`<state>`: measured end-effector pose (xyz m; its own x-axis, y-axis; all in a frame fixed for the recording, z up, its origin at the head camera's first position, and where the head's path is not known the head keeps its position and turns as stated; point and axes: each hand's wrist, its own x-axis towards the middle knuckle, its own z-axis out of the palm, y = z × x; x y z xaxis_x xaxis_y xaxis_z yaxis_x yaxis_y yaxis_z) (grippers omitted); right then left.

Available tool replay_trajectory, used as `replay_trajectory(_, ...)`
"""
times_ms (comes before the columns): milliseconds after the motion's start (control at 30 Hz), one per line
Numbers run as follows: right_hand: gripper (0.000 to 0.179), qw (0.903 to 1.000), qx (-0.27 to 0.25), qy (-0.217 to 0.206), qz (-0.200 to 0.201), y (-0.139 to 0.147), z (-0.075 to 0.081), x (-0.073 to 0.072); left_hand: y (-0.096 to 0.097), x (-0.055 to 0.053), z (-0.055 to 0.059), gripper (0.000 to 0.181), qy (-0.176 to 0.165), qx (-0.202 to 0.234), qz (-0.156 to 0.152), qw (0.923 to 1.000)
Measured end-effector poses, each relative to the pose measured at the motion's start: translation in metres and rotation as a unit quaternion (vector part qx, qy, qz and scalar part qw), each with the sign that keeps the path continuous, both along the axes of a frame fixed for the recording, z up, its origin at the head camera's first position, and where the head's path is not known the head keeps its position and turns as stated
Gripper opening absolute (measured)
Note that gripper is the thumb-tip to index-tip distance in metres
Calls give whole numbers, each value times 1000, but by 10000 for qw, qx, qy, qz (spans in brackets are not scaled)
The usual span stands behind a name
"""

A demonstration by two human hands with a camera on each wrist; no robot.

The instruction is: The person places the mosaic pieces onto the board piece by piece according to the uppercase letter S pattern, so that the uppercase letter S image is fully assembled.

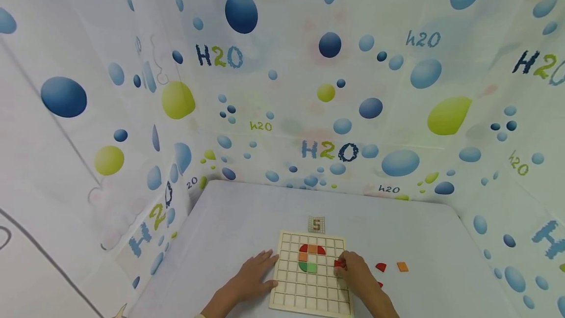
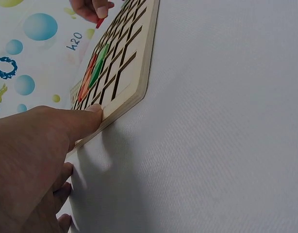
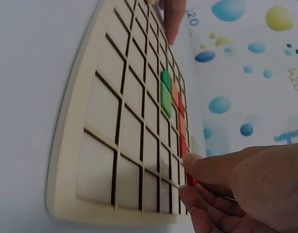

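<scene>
A pale wooden grid board (image 1: 293,286) lies on the white table. My left hand (image 1: 251,276) rests at its left edge, fingers fairly straight; the thumb (image 2: 86,121) presses on the rim in the left wrist view. Between thumb and fingers, my right hand (image 1: 356,273) pinches a small red tile (image 1: 338,263) over the board's right side, its shape partly hidden by the fingertips. Set in the grid are red quarter-round tiles (image 1: 321,250), orange square tiles (image 1: 312,249), a dark green quarter-round tile (image 1: 302,267) and a light green square tile (image 1: 312,268), forming a curved figure.
Right of the board lie a red quarter-round tile (image 1: 381,267), an orange square tile (image 1: 402,266) and another red tile (image 1: 380,284), partly behind my right hand. Beyond the far edge sits a small patterned card (image 1: 316,225). Bubble-printed curtains (image 1: 291,102) surround the table.
</scene>
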<state>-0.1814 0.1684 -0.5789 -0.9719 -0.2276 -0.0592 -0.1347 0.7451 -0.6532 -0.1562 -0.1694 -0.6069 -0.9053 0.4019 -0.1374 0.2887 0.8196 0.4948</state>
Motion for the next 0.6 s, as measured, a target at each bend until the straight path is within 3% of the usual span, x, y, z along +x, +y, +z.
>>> replay_trajectory(267, 16, 9988, 14, 101, 478, -28, -7, 2, 1, 0, 2, 74, 1, -26, 4, 10000)
replay_trajectory(600, 20, 9984, 469, 43, 308, -40, -11, 7, 1, 0, 1, 74, 41, 11, -29, 10000)
